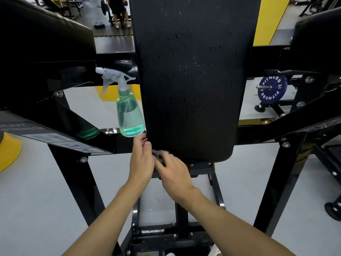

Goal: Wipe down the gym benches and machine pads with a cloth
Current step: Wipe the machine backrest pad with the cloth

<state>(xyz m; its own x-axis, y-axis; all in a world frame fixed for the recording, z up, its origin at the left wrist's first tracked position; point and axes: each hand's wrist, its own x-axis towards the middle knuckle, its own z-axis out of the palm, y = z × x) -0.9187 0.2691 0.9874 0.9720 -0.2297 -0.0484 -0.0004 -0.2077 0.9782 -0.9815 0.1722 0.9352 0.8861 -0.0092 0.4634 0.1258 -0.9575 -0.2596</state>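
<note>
Three black pads: the long middle pad point(191, 71), the left pad point(42, 39) and the right pad point(317, 41). One spray bottle point(129, 111), just left of the middle pad. One cloth point(158, 156) at its near edge. Two hands: left hand point(142, 159), right hand point(173, 172). One blue weight plate point(271, 88), far right. One dark plate point(99, 25) on the far floor. One person point(118, 10), far. Two yellow bases on the left: near yellow base point(9, 150), far yellow base point(108, 94).

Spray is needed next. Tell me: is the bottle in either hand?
No, the spray bottle stands alone on the frame, left of the pad.
</note>
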